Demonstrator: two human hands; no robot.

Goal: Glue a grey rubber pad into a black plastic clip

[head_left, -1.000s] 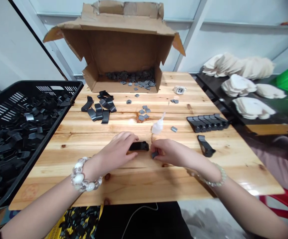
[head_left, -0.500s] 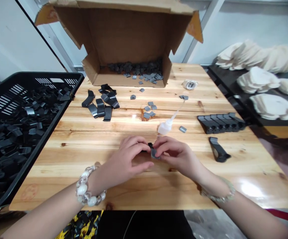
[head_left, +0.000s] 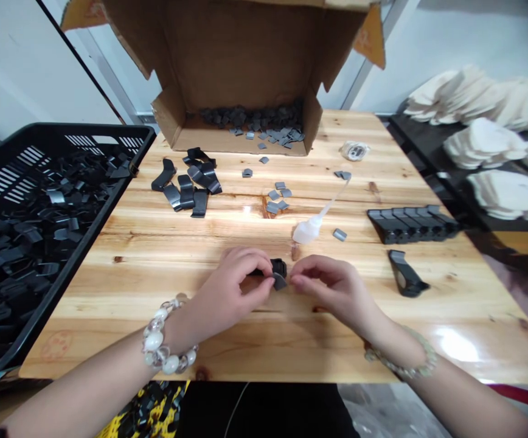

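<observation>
My left hand [head_left: 236,289] grips a small black plastic clip [head_left: 277,266] just above the wooden table [head_left: 154,255]. A small grey square piece [head_left: 279,281] sits at the clip's near end, pinched under my left thumb. My right hand [head_left: 332,289] hovers right beside it, fingertips curled and almost touching the grey piece; whether it still touches it I cannot tell. A white glue bottle [head_left: 312,226] with a long nozzle lies just beyond my hands.
A black crate [head_left: 122,170] of black clips stands at the left. An open cardboard box [head_left: 241,79] with grey pieces stands at the back. Loose black clips [head_left: 188,191], scattered grey pieces [head_left: 277,199], a row of finished clips [head_left: 412,222] and a single clip [head_left: 405,277] lie on the table.
My hands have come together over the clip, and the grey piece went from my right fingers to the clip's end. The view has tilted down and nearer.
</observation>
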